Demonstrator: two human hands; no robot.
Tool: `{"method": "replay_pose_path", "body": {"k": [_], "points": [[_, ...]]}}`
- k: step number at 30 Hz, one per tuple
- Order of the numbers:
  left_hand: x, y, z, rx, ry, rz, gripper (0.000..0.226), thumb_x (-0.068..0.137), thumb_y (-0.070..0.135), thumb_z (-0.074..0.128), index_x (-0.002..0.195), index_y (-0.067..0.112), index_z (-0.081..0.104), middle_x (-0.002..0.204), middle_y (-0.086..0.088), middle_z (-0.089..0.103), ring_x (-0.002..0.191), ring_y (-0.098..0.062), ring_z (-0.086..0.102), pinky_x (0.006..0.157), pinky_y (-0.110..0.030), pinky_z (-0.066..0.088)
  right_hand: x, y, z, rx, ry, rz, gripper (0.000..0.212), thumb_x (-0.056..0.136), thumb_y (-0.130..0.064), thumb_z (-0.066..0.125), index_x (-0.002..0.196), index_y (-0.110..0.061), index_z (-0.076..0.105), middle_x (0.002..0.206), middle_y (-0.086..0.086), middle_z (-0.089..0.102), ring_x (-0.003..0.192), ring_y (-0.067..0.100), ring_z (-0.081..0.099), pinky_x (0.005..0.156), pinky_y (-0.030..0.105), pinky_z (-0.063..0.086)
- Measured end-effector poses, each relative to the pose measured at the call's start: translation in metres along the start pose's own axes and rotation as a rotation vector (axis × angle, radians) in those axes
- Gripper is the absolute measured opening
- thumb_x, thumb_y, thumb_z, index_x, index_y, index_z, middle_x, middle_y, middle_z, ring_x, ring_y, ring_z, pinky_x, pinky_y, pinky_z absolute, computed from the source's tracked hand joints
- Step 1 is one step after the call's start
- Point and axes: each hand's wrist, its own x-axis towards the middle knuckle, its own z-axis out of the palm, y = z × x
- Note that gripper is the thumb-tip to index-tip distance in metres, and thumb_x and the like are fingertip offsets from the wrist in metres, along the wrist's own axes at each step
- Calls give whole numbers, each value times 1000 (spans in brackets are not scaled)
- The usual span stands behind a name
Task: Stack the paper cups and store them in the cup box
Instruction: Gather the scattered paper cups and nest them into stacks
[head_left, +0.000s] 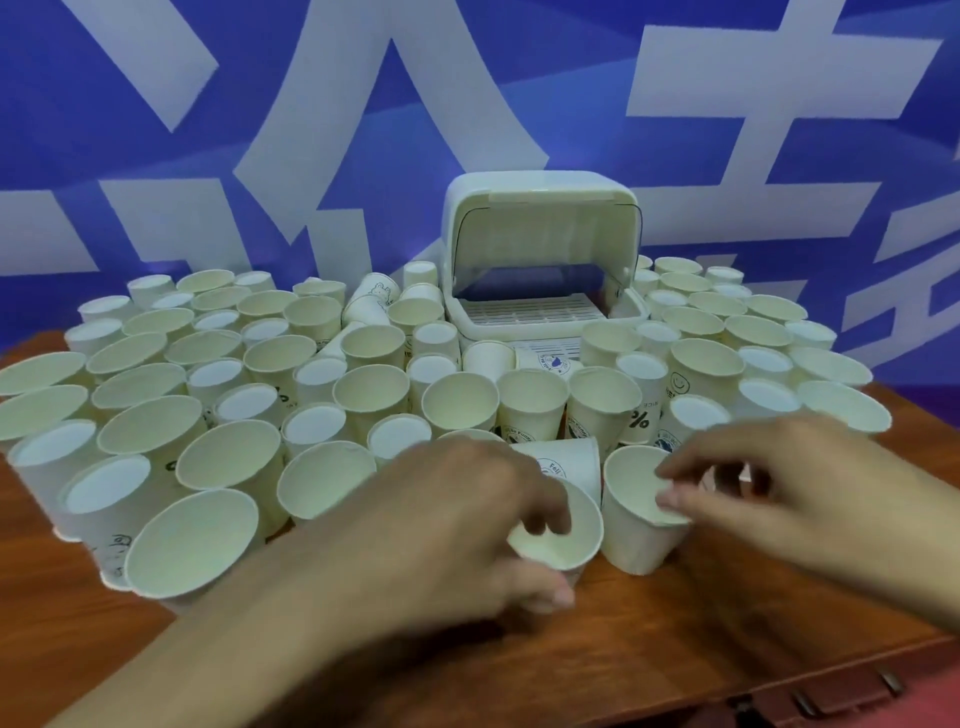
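Blue backdrop with big white characters (311, 104) behind, brown wooden table (675, 649) in front, crowded with pale paper cups (363, 384), some mouth-up, some upside down. The white plastic cup box (540, 218) sits at the back centre with its lid raised; no cups show on its grid tray.

The left hand (457, 525) grips the tilted cup (571, 540) at the near edge, fingers curled over the rim and thumb outside below. Just beside it, the right hand (769, 483) pinches the rim of the upright cup (628, 525) with its fingertips; it is slightly blurred.

Step is probably nesting these two. Level the tilted one, line up the mouths and drop it straight in. Grip lightly, since rims crush, and lift clear of neighbouring cups to avoid toppling them.
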Motion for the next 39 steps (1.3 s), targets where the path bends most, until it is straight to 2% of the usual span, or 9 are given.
{"method": "replay_pose_path", "body": {"k": [3,5,7,11,17,21,27,34,39], "points": [[2,-15,-23,-92,22,-120,31,77,64,62,98,42,66,88,34,61,81,12,53,63,-13,36,31,9,-13,47,124,-4,21,85,-57,53,93,-48,70,83,-32,67,80,-7,61,64,22,50],[6,-23,-27,-1,60,-196,19,84,53,63,95,39,68,83,31,62,77,8,54,60,-14,36,59,13,-11,-6,142,13,15,90,-48,59,99,-44,71,92,-27,68,78,-3,61,73,31,56],[11,-26,-21,80,72,-271,14,86,44,62,96,37,68,89,22,66,77,1,56,66,-22,46,85,14,-4,-20,118,25,10,91,-44,65,99,-41,71,96,-24,68,78,-2,59,72,30,54],[17,-26,-6,113,-12,-345,13,83,35,63,94,36,69,93,13,70,89,-12,64,75,-35,55,116,11,15,-28,25,20,10,89,-44,70,97,-39,71,95,-20,69,76,-3,58,59,18,41],[17,-29,-5,130,-44,-342,24,82,28,56,97,39,71,96,11,71,90,-15,65,72,-34,55,128,11,32,-100,-22,44,11,85,-48,72,90,-37,72,85,-18,68,74,2,61,59,21,50],[13,-28,-9,117,-73,-322,34,72,36,58,104,42,68,97,19,69,88,-7,63,63,-21,48,127,11,35,-150,6,44,11,83,-48,72,84,-36,72,78,-17,69,70,4,62,53,19,47],[16,-28,0,195,-36,-282,31,81,60,56,89,34,70,84,7,70,79,-15,63,67,-31,53,119,3,32,-331,145,55,10,85,-43,66,81,-35,71,74,-13,68,68,10,60,51,23,39],[8,-26,-18,198,158,-284,23,82,51,55,93,35,67,85,7,69,80,-14,59,61,-29,46,95,-4,16,-373,278,58,10,92,-45,62,96,-41,71,85,-11,70,69,13,52,47,21,21],[5,-9,-50,145,358,-258,27,82,59,49,87,41,68,64,33,54,57,-1,44,50,-25,30,79,-2,4,-380,416,29,14,90,-49,62,99,-42,71,82,-8,71,76,19,61,54,28,39]]}}
